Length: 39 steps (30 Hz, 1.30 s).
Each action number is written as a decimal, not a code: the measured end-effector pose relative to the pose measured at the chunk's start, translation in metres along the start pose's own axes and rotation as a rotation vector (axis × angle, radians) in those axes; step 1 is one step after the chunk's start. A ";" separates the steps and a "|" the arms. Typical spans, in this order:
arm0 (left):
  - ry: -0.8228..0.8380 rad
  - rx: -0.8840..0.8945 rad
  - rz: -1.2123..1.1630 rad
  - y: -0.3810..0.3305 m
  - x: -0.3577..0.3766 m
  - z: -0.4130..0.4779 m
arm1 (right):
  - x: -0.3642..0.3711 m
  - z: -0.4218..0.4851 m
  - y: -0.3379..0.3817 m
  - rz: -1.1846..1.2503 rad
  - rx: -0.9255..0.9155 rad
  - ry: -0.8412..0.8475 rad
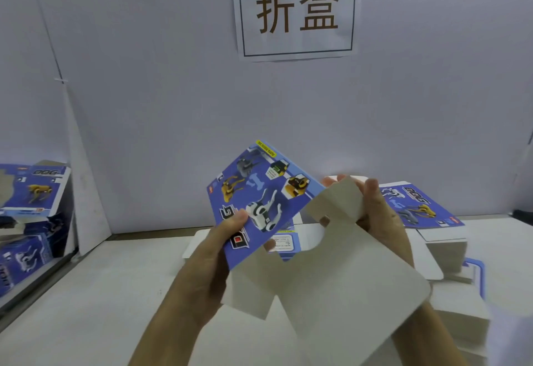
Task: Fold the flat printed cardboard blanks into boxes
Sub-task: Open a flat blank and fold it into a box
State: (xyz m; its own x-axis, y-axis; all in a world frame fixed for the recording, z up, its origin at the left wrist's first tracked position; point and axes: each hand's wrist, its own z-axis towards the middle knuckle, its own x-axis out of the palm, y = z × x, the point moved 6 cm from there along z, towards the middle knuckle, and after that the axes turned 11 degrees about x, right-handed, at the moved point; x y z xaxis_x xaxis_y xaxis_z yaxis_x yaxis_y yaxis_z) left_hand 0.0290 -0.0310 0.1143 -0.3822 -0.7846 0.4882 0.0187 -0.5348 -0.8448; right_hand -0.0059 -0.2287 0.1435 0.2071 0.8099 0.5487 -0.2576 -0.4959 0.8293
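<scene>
Held above the near table, the cardboard blank looks light, stiff and creasable; left hand pinches its printed panel, right hand grips a grey flap; hold beside the creases.

Looks like a packing/assembly station in a small factory or workshop, where I sit. Plain pale partition board closes off the bench in front of me & at the left of the frame, w/ a printed paper sign taped top centre reading 折盒, i.e. a labelled workstation. Pale worktop below. Stack of flat printed blanks at right, already folded blue boxes piled at the left edge, all same print. Repetitive batch work, not a home or office.
</scene>
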 end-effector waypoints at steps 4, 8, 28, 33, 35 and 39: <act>-0.224 0.257 -0.117 -0.006 -0.003 -0.001 | 0.001 0.000 -0.029 0.319 0.172 0.059; -0.503 0.486 -0.167 -0.013 -0.017 -0.007 | -0.002 0.003 -0.033 0.003 0.114 -0.001; -0.516 0.757 -0.076 -0.021 0.003 -0.026 | -0.007 0.000 -0.015 -0.124 -0.118 -0.017; -0.517 0.604 -0.121 -0.012 0.001 -0.018 | 0.013 -0.001 -0.036 0.276 0.150 0.282; -0.514 0.585 -0.126 -0.009 0.002 -0.018 | 0.016 -0.001 -0.040 0.345 0.182 0.310; -0.479 0.567 -0.086 -0.008 0.002 -0.015 | 0.012 0.001 -0.040 0.288 0.163 0.216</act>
State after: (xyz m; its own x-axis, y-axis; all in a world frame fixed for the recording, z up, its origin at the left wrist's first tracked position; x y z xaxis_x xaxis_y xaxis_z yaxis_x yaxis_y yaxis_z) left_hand 0.0145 -0.0231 0.1190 0.0376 -0.7139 0.6992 0.5302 -0.5788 -0.6196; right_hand 0.0081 -0.1991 0.1172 -0.0592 0.6691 0.7408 -0.1198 -0.7415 0.6602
